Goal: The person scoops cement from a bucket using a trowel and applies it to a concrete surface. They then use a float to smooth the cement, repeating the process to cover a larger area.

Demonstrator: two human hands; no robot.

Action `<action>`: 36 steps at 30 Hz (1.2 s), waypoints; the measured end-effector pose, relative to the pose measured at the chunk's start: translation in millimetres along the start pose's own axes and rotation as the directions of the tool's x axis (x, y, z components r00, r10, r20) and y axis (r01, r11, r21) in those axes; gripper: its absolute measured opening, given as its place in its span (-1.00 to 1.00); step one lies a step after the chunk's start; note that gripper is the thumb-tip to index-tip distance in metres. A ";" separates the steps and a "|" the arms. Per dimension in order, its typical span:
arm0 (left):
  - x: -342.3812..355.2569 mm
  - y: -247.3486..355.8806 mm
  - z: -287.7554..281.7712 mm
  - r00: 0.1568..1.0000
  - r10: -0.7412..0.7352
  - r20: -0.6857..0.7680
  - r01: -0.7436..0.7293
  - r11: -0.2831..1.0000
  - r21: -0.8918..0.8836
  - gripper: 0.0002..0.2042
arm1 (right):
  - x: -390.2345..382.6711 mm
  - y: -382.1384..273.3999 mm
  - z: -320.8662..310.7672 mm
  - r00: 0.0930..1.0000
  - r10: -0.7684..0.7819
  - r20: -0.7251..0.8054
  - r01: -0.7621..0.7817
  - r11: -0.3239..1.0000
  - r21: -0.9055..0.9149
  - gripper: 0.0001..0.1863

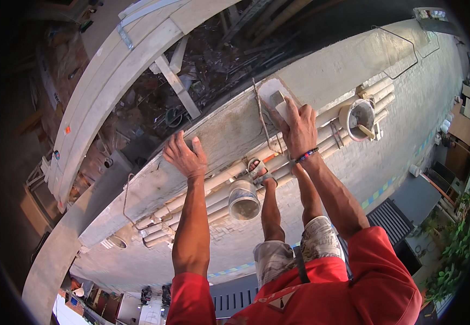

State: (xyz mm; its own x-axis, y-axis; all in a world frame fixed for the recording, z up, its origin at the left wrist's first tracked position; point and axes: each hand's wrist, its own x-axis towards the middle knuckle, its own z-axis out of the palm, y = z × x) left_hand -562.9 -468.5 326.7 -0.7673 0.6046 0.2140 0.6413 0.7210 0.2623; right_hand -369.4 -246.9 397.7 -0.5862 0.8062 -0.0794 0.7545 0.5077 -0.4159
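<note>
My right hand is wrapped round the block handle of a plastering float. The float's pale, flat plate lies against the top edge of a long grey concrete beam. Farther left, my left hand curls over the same beam's edge, with its thumb toward me; a small grey patch shows beside the thumb, too little to name. A thin bent rod leans on the beam between my hands, close to the float.
My sandalled foot stands on lashed pale poles high above paving. A bucket hangs near it; another bucket, with grey mix and a handled tool, sits to the right. Bent wire juts from the beam. Debris lies beyond.
</note>
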 end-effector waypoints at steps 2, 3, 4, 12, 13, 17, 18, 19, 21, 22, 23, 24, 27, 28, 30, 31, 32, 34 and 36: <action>-0.7 0.8 -0.4 1.000 -0.009 0.003 0.009 1.000 -0.015 -0.53 | 4.2 0.7 -0.6 1.000 0.020 0.005 -0.020 1.000 0.002 -0.43; -1.0 1.4 -0.6 1.000 -0.014 0.004 0.014 1.000 -0.025 -0.53 | 5.5 1.9 -1.4 1.000 0.026 0.011 -0.026 1.000 0.010 -0.43; -1.3 1.7 -0.9 1.000 -0.014 0.006 0.014 1.000 -0.028 -0.53 | 6.1 3.8 -2.2 0.999 0.031 0.016 -0.031 0.999 0.017 -0.43; -1.0 -1.8 -0.5 1.000 -0.012 -0.010 0.012 0.999 -0.034 -0.54 | 17.2 26.6 -2.5 0.996 0.086 0.028 -0.087 0.996 0.034 -0.38; -1.1 -2.7 -0.5 1.000 -0.010 -0.012 0.010 1.000 -0.026 -0.54 | 21.0 31.6 -4.9 0.994 0.101 0.041 -0.102 0.994 0.034 -0.38; -0.2 -1.1 -0.3 1.000 0.008 -0.026 -0.008 1.000 -0.013 -0.54 | 42.6 72.0 -18.8 0.988 0.150 -0.021 -0.151 0.988 -0.036 -0.38; 0.2 -0.8 -0.7 0.999 0.013 -0.032 -0.014 1.000 -0.012 -0.54 | 50.1 86.4 -24.1 0.986 0.159 -0.056 -0.163 0.984 -0.069 -0.38; 0.9 0.0 -0.2 1.000 0.015 -0.027 -0.016 1.000 -0.015 -0.54 | 58.9 106.8 -31.3 0.978 0.175 -0.112 -0.188 0.975 -0.119 -0.38; 1.4 2.0 1.2 1.000 0.015 -0.014 -0.015 1.000 -0.023 -0.55 | 75.3 135.6 -52.8 0.936 0.257 -0.240 -0.304 0.934 -0.187 -0.37; 0.9 0.7 1.2 1.000 0.011 -0.012 -0.011 1.000 -0.018 -0.55 | 83.0 139.7 -64.2 0.897 0.320 -0.306 -0.387 0.902 -0.190 -0.36; 1.4 0.4 2.1 1.000 0.008 -0.010 -0.008 1.000 -0.015 -0.55 | 83.3 143.3 -72.7 0.900 0.285 -0.329 -0.347 0.927 -0.144 -0.38; -0.2 -0.6 0.7 1.000 0.005 -0.002 -0.005 1.000 -0.006 -0.55 | 77.9 137.6 -79.8 0.903 0.257 -0.345 -0.306 0.947 -0.097 -0.40; 1.8 1.2 -1.7 1.000 0.011 -0.014 -0.011 1.000 -0.006 -0.54 | 49.5 81.3 -65.6 0.961 0.027 -0.275 -0.048 0.996 -0.069 -0.41; 1.9 1.4 -0.5 1.000 0.009 -0.008 -0.009 1.000 0.001 -0.54 | 40.6 54.6 -60.2 0.979 0.008 -0.203 -0.011 1.000 -0.011 -0.41; 0.8 -0.4 -0.8 1.000 0.008 -0.003 -0.008 1.000 0.017 -0.54 | 29.0 14.7 -42.4 0.991 0.023 -0.134 -0.020 0.999 0.025 -0.44; 1.5 1.7 -0.2 1.000 0.007 -0.010 -0.007 1.000 0.003 -0.54 | 25.2 8.1 -29.8 0.995 0.033 -0.099 -0.031 0.999 0.029 -0.44; 1.8 1.9 -0.5 1.000 0.002 -0.016 -0.002 1.000 -0.009 -0.54 | 21.2 3.9 -17.5 0.997 0.034 -0.070 -0.029 0.997 0.066 -0.43; 0.7 3.6 1.0 1.000 0.004 -0.016 -0.005 1.000 -0.020 -0.54 | 16.4 13.0 6.6 1.000 0.021 -0.020 -0.021 1.000 -0.003 -0.42; -0.9 1.5 0.1 1.000 0.007 -0.011 -0.007 1.000 0.002 -0.54 | 21.9 15.1 2.3 1.000 0.016 -0.001 -0.016 1.000 -0.022 -0.43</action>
State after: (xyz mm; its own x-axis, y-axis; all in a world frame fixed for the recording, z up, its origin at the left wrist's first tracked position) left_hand -561.3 -467.9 326.8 -0.7630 0.6057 0.2257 0.6464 0.7177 0.2591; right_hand -371.5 -222.3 387.6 -0.5740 0.8144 -0.0848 0.7699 0.5016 -0.3945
